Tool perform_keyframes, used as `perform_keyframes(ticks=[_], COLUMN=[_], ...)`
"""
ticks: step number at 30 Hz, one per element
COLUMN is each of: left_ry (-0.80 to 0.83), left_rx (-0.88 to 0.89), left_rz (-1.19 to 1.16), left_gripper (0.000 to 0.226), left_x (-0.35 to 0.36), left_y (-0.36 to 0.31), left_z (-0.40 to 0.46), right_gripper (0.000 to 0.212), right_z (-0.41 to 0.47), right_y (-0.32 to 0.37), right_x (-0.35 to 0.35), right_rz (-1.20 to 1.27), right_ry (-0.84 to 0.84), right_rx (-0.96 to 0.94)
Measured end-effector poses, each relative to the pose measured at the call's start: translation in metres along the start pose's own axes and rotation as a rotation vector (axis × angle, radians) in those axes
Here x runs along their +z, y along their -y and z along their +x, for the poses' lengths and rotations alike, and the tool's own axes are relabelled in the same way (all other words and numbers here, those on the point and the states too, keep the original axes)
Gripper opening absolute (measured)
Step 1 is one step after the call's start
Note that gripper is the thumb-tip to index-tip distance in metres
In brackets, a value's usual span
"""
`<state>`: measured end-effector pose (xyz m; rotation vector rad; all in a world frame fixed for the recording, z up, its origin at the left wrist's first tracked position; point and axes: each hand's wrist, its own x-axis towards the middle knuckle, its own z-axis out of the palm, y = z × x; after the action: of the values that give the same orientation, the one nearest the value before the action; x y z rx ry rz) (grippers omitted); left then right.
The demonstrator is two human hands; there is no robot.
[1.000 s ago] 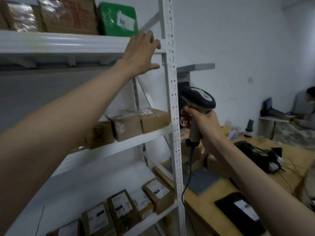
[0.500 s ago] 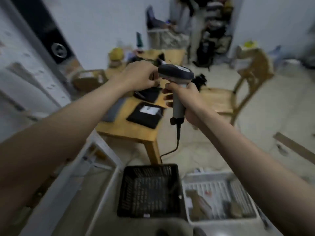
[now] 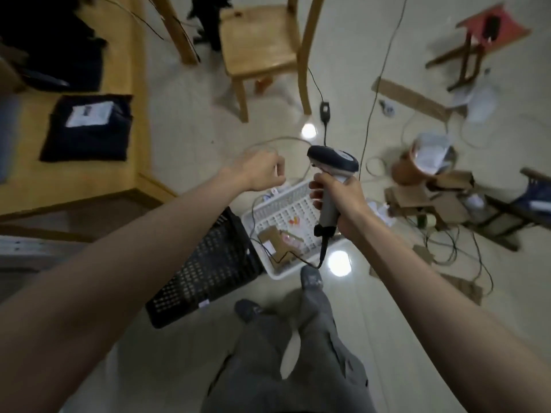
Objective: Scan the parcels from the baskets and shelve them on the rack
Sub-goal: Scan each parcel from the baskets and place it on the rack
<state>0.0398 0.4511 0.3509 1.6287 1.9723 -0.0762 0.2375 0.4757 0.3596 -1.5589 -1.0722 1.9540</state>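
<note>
My right hand [image 3: 343, 198] grips the handle of a grey and black barcode scanner [image 3: 332, 174], its cord hanging down toward the floor. My left hand [image 3: 262, 171] hovers with loosely curled fingers and holds nothing, just above the far end of a white basket [image 3: 293, 204]. A brown cardboard parcel [image 3: 272, 244] with a white label lies in that basket with a few small bits. A black basket [image 3: 208, 269] stands on the floor to its left. The rack is out of view apart from a grey edge at the left.
A wooden table [image 3: 89, 171] at the left bears a black bagged parcel [image 3: 86, 128] with a white label. A wooden chair [image 3: 262, 49] stands ahead. Cardboard scraps [image 3: 432, 198], cables and a red stool [image 3: 483, 34] litter the floor at right. My legs [image 3: 298, 338] are below.
The view swung from the rack down to the floor baskets. My left hand left the top shelf and dropped to hover over the white basket. The scanner stays in my right hand.
</note>
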Motion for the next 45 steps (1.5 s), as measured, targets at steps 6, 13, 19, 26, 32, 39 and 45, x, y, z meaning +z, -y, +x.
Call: perform_keyframes(ticks=[6,13,19,26,32,39,45], left_ry=[0.279,0.518,0.569,0.510,0.522,0.633,0.566], left_rx=[-0.038,-0.137,-0.148,-0.241,-0.331,-0.314,-0.368], left_rz=[-0.062,-0.119,-0.008,-0.038,-0.039,0.074,-0.034], left_gripper=[0.013,0.029,0.021,0.026,0.037,0.070,0.053], left_x=[0.135,0.286,0.411,0.540,0.624,0.691,0.698], left_y=[0.009,0.040,0.071,0.102,0.132,0.151,0.158], left_z=[0.058,0.117,0.168,0.213,0.255,0.289,0.289], right_gripper=[0.023,0.013,0.007,0.006,0.014,0.009,0.009], right_z=[0.051,0.123,0.194,0.261,0.309,0.348,0.349], right_y=[-0.099,-0.199,-0.303,-0.398,-0.442,-0.471,-0.483], right_x=[-0.048,-0.074,-0.084,-0.084,-0.088,-0.089,-0.080], right_rz=[0.061,0.120,0.101,0.071,0.102,0.118,0.103], right_ry=[-0.115,-0.133,-0.129,-0.087,-0.059,-0.037,-0.037], right_rx=[0.188,0.355,0.499,0.571,0.612,0.646,0.656])
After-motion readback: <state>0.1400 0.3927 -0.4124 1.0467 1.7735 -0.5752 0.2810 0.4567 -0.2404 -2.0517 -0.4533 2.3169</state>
